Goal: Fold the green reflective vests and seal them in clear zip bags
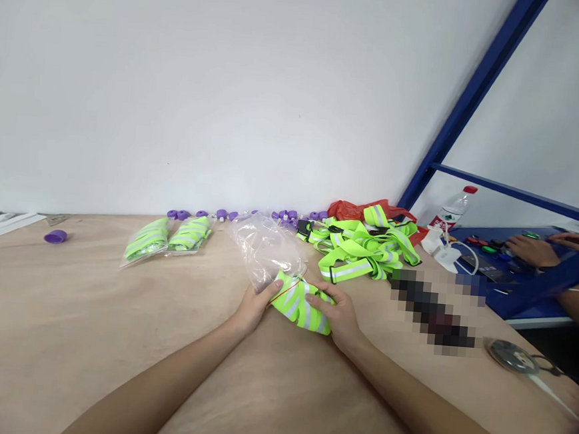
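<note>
A folded bundle of neon-green reflective strap (297, 303) with silver stripes lies between my two hands, low over the table. My right hand (344, 318) grips its right end, thumb and fingers on top. My left hand (254, 306) is closed at the bundle's left end, pinching the mouth of a clear plastic zip bag (270, 245). The bag's red seal line crosses the bundle's left end, so that end seems to be in the mouth. The rest of the bag spreads out behind, puffed and crumpled. My left fingertips are partly hidden.
Two bagged strap bundles (147, 239) lie to the left. Loose green straps (362, 249) are heaped right, before a red plastic bag (353, 210). Purple caps (221, 214) line the wall. A bottle (454, 208), a round clear object (512, 356) and a co-worker's hand (535, 251) are at right.
</note>
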`<state>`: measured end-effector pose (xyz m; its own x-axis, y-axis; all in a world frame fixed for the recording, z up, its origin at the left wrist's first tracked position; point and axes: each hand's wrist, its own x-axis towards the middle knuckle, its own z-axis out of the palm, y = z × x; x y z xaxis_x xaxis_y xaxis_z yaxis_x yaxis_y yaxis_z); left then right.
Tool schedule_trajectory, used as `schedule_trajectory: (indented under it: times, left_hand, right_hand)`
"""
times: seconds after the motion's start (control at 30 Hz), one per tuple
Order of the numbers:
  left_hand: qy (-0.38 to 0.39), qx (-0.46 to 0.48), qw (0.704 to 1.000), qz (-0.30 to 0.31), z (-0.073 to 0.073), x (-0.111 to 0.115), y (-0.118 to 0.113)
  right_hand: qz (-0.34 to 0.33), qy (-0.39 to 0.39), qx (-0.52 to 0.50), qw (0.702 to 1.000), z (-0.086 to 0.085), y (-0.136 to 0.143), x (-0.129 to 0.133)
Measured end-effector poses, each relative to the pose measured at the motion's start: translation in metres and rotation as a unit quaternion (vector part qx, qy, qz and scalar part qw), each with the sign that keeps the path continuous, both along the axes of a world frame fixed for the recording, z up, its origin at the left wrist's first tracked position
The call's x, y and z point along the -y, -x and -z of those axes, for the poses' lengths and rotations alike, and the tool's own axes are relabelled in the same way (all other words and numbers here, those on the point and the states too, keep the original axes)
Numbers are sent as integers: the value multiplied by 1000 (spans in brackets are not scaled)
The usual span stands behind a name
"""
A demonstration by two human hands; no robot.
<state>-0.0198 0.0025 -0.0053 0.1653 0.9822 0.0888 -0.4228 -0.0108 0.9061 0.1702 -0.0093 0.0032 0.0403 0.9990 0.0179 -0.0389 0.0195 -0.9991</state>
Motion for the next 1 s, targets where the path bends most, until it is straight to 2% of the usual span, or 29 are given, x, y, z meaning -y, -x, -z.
schedule_trajectory:
  times: [0.17,0.33,0.5,0.67,0.9,1.0]
  left_hand:
    - [-1,-24,1000,19,7,-1,4]
    - [5,-21,999,37,0,-1,3]
    - [43,62,997,8,-11,0,2]
    - [83,97,992,-7,-11,-3,6]
    - [84,106,991,-21,-10,-5,5]
    - [81,93,991,-41,-10,-4,3]
  right_hand:
    - [-16,-8,4,1000,0,0,1]
    - [-8,-15,16,1000,-1,0,1]
    - [-7,-24,42,999,-5,-1,1]
    - [-2,5,-4,1000,-4,-3,-1]
    - [-34,10,-25,999,-7,-5,0]
    - [-57,52,-81,994,-10,-3,2]
